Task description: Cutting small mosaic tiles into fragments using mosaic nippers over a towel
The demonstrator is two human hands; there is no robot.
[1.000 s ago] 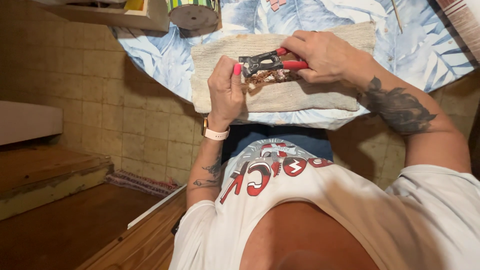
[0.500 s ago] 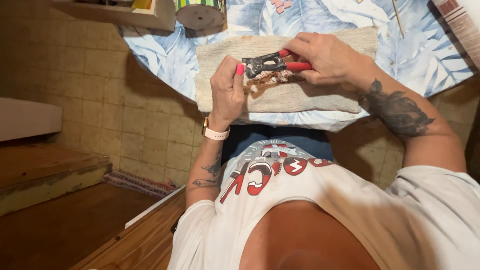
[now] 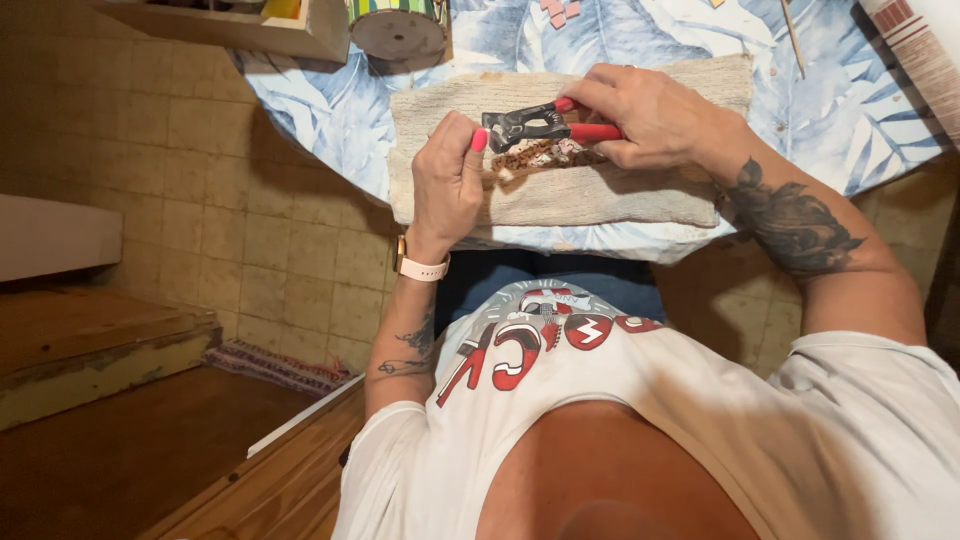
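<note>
Right hand (image 3: 655, 115) grips red-handled pliers (image 3: 545, 125); left hand (image 3: 448, 180), at 9 o'clock, pinches mosaic piece (image 3: 540, 157) on towel (image 3: 600, 195) near table edge (image 3: 560, 240).

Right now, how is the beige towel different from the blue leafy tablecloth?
The beige towel is small, plain and ribbed; the blue tablecloth is wide and printed with leaves. The towel lies on top, under both hands; the tablecloth lies underneath and drapes over the table edge. The towel looks thick, the tablecloth smooth. Both lie flat on the table.

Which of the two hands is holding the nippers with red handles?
The right hand, with the tattooed forearm, grips the black nippers with red handles. The left hand, above the white wristwatch, holds only the brown mosaic piece.
</note>
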